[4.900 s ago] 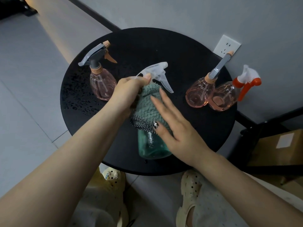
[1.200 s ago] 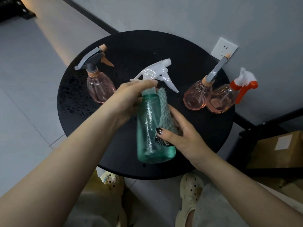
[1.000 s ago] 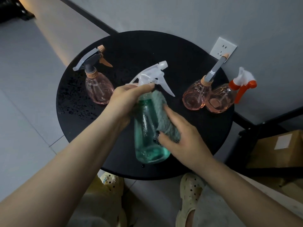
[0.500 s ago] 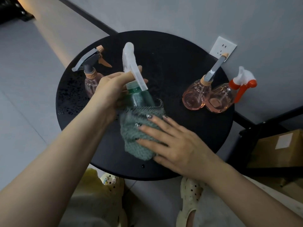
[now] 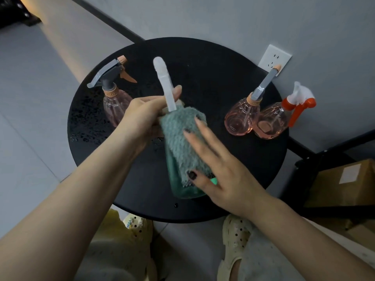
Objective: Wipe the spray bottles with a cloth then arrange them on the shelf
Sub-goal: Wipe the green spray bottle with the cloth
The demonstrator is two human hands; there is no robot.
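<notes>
The left hand [image 5: 146, 116] grips the green bottle [image 5: 182, 189] at its neck; the right hand [image 5: 219, 169], fingers straight, presses the cloth [image 5: 182, 138] on it. Likely light, slick plastic; the neck seems the safest hold.

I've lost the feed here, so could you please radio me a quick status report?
Left hand grips green spray bottle at its neck. Right hand presses cloth flat on it. Three pink bottles unwiped; nothing in the way.
</notes>
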